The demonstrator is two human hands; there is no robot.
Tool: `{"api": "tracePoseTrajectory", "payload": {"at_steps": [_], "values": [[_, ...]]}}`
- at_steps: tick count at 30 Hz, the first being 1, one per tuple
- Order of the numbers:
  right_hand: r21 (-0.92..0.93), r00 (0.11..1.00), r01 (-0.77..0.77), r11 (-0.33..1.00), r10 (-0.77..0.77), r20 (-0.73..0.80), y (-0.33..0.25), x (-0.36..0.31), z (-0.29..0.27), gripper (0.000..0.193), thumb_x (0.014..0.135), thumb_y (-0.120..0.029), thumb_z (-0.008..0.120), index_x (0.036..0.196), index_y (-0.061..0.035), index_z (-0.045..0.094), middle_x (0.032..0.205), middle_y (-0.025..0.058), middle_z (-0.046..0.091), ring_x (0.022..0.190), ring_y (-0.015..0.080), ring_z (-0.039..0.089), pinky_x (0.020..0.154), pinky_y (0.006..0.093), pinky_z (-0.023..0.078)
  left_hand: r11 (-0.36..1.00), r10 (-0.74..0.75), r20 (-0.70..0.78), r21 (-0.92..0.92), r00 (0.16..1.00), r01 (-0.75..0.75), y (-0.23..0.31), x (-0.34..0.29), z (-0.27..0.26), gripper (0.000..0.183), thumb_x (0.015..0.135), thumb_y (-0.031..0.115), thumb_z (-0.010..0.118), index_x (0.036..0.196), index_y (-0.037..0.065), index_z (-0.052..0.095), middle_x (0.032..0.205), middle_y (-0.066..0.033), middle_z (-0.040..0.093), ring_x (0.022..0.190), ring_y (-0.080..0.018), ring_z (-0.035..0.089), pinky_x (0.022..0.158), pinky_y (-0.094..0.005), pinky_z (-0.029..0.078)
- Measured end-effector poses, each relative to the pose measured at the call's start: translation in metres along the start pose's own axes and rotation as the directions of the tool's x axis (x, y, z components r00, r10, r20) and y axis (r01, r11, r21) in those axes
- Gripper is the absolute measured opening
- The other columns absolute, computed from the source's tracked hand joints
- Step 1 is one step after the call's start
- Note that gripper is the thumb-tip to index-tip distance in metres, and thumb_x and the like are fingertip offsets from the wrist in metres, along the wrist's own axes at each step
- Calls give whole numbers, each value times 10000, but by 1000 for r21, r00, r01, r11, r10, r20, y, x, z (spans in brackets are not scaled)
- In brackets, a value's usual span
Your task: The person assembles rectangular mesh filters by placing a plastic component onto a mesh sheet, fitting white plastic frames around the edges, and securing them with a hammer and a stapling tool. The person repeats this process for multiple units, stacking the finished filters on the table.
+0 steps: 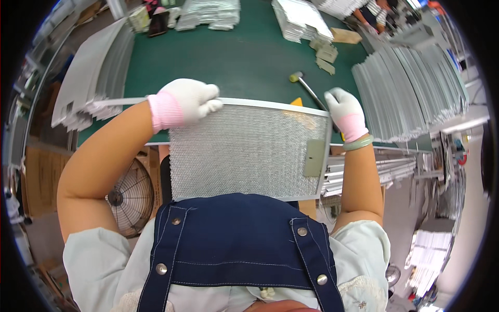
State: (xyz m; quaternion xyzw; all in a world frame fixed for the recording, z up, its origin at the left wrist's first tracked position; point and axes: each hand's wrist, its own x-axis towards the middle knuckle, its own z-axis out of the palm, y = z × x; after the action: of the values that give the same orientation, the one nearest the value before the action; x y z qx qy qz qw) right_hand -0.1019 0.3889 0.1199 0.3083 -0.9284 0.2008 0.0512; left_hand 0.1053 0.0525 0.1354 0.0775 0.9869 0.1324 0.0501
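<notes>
A silver mesh filter panel point(234, 151) with a pale metal edging is tilted up between my hands, its lower edge against my apron. My left hand point(189, 104), in a white glove with a pink cuff, is closed on its top edging. A thin metal strip point(127, 101) runs out leftward from that hand, in line with the edging. At the upper right corner, my gloved right hand point(344, 110) has its fingers curled against the frame. Near the right edge, a grey-green rectangular plate point(313, 158) shows on the mesh. Behind the panel lies a hammer point(296, 77), partly hidden.
Stacks of metal pieces stand on the green table point(228, 62): a left stack point(93, 73), a right stack point(410, 93) and far stacks point(209, 13). Small flat pieces point(326, 54) lie beyond the hammer. A floor fan point(130, 197) is at lower left; another person point(371, 15) works far right.
</notes>
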Motion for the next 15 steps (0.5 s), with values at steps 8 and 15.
{"api": "tracePoseTrajectory", "payload": {"at_steps": [8, 15], "values": [[148, 965, -150, 978, 112, 239, 84, -48, 69, 442, 836, -361, 742, 1138, -42, 694, 1145, 176, 692, 1073, 333, 664, 947, 400, 514, 999, 6, 142, 44, 990, -12, -12, 42, 30, 359, 1028, 355, 492, 953, 21, 602, 799, -197, 628, 803, -406, 622, 758, -493, 481], [121, 976, -114, 986, 88, 198, 70, -21, 88, 370, 800, -273, 776, 1051, -9, 714, 990, 214, 698, 974, 375, 677, 872, 407, 534, 997, -74, 161, -22, 984, 79, -18, 46, 47, 348, 1026, 347, 487, 971, 27, 611, 805, -191, 630, 818, -397, 627, 772, -486, 480]]}}
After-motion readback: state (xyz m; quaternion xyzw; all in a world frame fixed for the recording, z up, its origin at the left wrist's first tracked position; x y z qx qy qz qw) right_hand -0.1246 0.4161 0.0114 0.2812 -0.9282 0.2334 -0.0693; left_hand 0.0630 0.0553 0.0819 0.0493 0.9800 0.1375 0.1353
